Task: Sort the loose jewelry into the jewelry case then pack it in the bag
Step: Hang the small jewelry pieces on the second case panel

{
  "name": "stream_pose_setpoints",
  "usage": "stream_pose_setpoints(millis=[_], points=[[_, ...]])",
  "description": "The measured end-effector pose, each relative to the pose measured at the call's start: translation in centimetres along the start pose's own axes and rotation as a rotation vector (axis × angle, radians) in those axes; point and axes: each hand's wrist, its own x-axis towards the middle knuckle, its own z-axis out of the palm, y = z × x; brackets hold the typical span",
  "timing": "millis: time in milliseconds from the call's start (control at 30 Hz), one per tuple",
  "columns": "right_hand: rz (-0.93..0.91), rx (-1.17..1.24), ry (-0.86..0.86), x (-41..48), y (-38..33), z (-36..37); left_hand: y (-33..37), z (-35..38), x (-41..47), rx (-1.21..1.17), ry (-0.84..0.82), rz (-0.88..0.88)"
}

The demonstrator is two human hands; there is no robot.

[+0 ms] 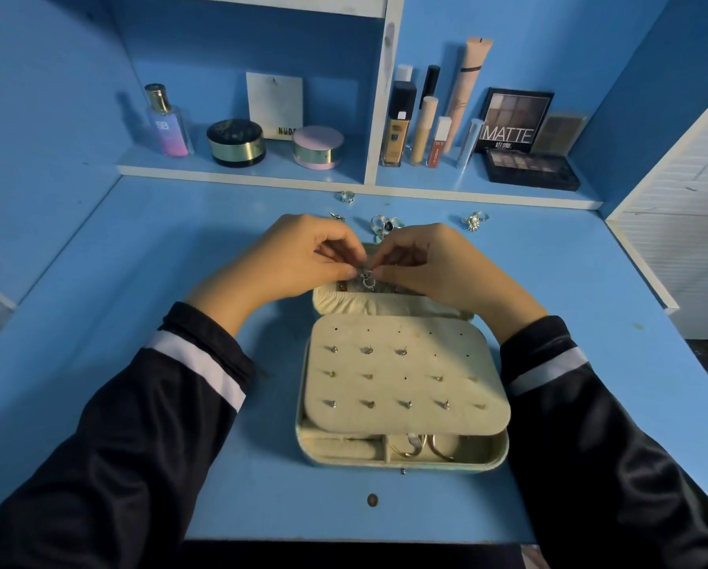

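Silver rings (385, 224) lie beyond hands (299, 256) (430, 260) pinching jewelry (366, 277) over the case (302, 429).

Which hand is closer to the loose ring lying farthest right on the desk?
Right. The ring lies just beyond the right hand, up and to its right; the left hand is farther off, on the right hand's other side.

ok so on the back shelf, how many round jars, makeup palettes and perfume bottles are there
round jars: 2
makeup palettes: 3
perfume bottles: 1
total: 6
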Motion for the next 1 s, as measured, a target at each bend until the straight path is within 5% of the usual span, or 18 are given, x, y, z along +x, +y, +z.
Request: stream_pose_setpoints(millis=[533,1000], points=[[-0.036,-0.147,-0.02,-0.1,0.3,-0.5,-0.5,0.0,-0.3,0.342,-0.017,0.209],[-0.02,-0.132,-0.13,-0.4,0.0,-0.7,-0.7,0.2,-0.2,0.348,-0.105,0.211]])
